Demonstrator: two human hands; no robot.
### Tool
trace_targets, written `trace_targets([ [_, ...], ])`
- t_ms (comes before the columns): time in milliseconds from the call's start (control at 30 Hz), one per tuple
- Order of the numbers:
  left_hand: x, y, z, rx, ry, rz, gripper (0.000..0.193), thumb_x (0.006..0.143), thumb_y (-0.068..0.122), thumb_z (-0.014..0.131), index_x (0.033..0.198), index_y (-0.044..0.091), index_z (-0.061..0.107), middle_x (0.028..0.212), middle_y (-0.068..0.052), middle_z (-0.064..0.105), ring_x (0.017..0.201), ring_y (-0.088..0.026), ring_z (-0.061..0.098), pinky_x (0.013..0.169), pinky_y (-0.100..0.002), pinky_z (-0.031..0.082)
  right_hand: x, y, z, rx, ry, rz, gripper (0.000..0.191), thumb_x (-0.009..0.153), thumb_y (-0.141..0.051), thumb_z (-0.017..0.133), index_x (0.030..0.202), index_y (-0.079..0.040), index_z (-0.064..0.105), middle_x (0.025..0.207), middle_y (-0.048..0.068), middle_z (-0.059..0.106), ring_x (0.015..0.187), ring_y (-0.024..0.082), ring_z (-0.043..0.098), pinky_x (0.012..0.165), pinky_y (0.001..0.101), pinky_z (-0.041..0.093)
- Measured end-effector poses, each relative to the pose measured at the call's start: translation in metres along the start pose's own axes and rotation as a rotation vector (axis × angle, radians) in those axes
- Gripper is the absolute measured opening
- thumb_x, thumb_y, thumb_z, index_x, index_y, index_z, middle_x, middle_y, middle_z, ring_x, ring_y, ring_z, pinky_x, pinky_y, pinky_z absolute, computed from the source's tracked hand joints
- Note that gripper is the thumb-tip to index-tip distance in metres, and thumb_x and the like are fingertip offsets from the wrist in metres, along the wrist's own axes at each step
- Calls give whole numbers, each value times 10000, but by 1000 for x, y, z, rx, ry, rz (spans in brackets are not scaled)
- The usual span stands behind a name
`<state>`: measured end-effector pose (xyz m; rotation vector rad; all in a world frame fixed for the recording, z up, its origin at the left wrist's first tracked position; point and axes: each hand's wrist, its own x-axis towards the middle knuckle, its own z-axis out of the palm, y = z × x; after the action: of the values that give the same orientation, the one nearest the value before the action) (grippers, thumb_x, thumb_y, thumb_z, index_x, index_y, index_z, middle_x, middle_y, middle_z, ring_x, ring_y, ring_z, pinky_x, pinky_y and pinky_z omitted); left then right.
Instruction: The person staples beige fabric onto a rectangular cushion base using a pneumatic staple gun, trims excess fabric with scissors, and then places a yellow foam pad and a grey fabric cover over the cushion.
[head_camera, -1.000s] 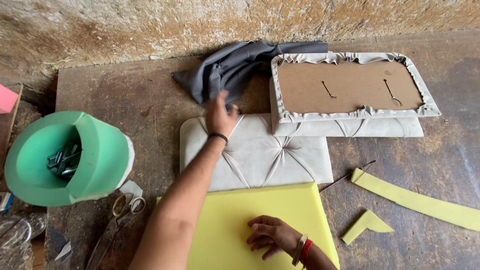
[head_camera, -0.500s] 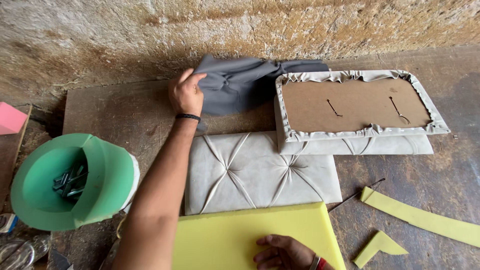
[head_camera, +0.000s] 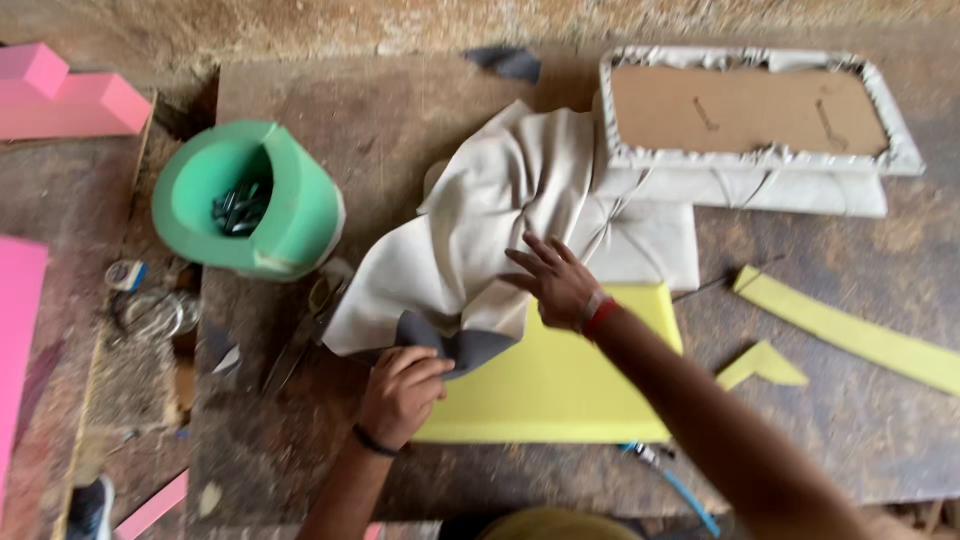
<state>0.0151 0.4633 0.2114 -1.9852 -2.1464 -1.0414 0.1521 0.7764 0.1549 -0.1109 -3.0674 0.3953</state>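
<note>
Head view: cream, grey-backed fabric sheet, draped over yellow foam slab near the surface's front edge, is pinched by left hand, right hand flat, unclenched; creases could be trapped.

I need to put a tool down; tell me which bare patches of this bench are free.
Free: bare wood between the green foam tub and the upturned cream upholstered panel, and the patch right of the yellow foam strip. Crowded: the middle, where the left hand grips cream-and-grey fabric and the right hand presses it over the yellow foam sheet.
</note>
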Motion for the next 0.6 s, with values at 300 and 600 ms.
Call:
trace_targets([
  [300,-51,-19,-3,39,427,-305,231,853,-131,670,999,46,689,1060,-62,758,1020,-242,717,905,-369,576,18,35,12,54,218,371,343,895,-121,657,1158,-292,794,1028,56,744,1026,319,665,1001,486,496],
  [600,-106,-22,-15,6,30,-565,215,817,-75,613,900,93,717,923,-70,795,901,-234,764,787,-373,598,-169,-116,-22,-36,60,402,185,845,-88,737,977,-203,798,1080,-1,767,1044,198,686,1000,376,536],
])
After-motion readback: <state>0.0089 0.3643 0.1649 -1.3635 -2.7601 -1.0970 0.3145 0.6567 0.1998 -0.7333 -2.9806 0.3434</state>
